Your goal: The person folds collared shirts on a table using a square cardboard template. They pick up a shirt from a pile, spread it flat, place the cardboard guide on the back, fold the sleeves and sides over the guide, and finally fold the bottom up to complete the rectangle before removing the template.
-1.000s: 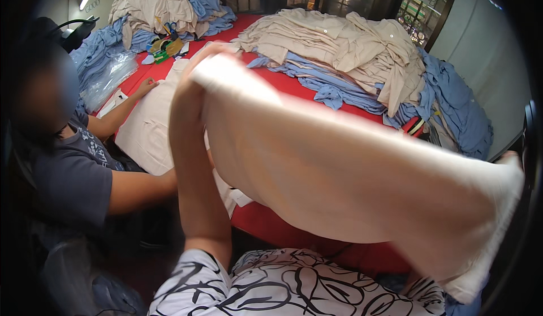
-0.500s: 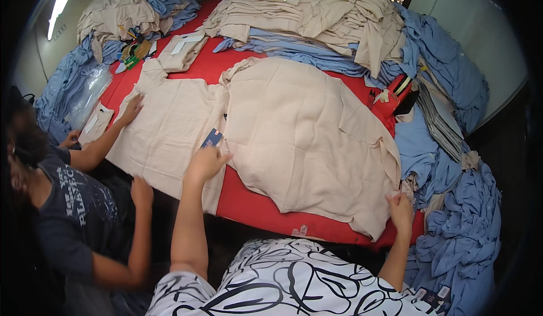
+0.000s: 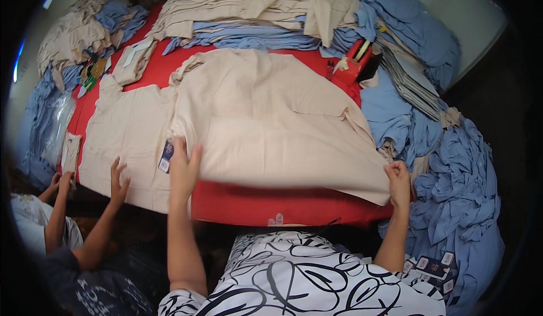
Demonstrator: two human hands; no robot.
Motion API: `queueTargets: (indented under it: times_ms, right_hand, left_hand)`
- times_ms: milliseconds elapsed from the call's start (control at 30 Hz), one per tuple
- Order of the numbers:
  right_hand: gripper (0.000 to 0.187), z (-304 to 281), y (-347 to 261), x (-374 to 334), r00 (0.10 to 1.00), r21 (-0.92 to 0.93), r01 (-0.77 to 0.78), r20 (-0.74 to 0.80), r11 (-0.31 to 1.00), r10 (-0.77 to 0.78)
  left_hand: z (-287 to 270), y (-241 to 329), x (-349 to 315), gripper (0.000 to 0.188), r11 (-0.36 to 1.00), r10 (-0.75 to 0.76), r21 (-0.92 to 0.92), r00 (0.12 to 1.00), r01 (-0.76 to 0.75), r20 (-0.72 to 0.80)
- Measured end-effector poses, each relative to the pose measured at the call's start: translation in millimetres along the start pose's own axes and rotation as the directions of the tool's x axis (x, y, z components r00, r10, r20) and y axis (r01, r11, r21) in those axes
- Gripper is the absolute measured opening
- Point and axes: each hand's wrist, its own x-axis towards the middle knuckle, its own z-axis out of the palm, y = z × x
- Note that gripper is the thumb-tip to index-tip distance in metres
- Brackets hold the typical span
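Observation:
A large beige shirt [image 3: 266, 118] lies spread before me, its near edge raised and blurred by motion. My right hand [image 3: 399, 183] is closed in a pinch on its lower right corner. At its left edge, my left hand [image 3: 185, 169] touches the cloth with thumb and fingers spread apart. Beside those fingers, a dark blue hang tag [image 3: 166, 156] lies on a second beige garment [image 3: 125, 129], spread flat to the left. A co-worker's hand [image 3: 119, 186] hovers over that garment's near left part.
The red tabletop [image 3: 237, 203] shows along the near edge. Beige shirts [image 3: 249, 5] are piled at the back, blue garments [image 3: 458, 191] heaped at right. A red tape dispenser [image 3: 352, 64] stands back right. Another person's hands [image 3: 65, 183] hold a small folded beige piece at far left.
My view has shifted right. The shirt's near edge has been lifted away from me, baring more red tabletop. The co-worker has leaned lower, and another person's arms now show at left.

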Motion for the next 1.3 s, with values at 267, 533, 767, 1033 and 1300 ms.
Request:
queueTargets:
  times_ms: [267,533,767,1033,1300]
  right_hand:
    - [0.035,53.5,-13.8,33.1,0.803,-0.608,0.408,-0.115,0.681,-0.584]
    - [0.073,91.2,-5.0,135.2,0.79,-0.846,-0.094,-0.384,0.526,-0.478]
    - [0.082,57.6,26.3,156.5,0.79,-0.89,-0.174,-0.382,0.422,-0.479]
    - [0.083,31.0,37.7,184.7,0.792,-0.897,-0.064,-0.313,0.438,-0.525]
    - [0.084,6.1,37.4,230.8,0.779,-0.913,0.06,-0.211,0.404,-0.591]
  left_hand:
    - [-1.4,33.5,-12.6,0.053,0.869,0.05,0.471,0.975,-0.149,0.216]
    - [125.8,66.3,47.5,0.064,0.906,0.307,0.122,0.828,-0.405,0.469]
    - [290.5,124.6,148.4,0.083,0.831,0.556,-0.163,0.786,-0.532,0.271]
    - [397.2,178.1,229.2,0.088,0.917,0.399,-0.183,0.819,-0.354,0.412]
    - [441.1,176.7,233.4,0.079,0.835,0.536,-0.269,0.822,-0.481,0.192]
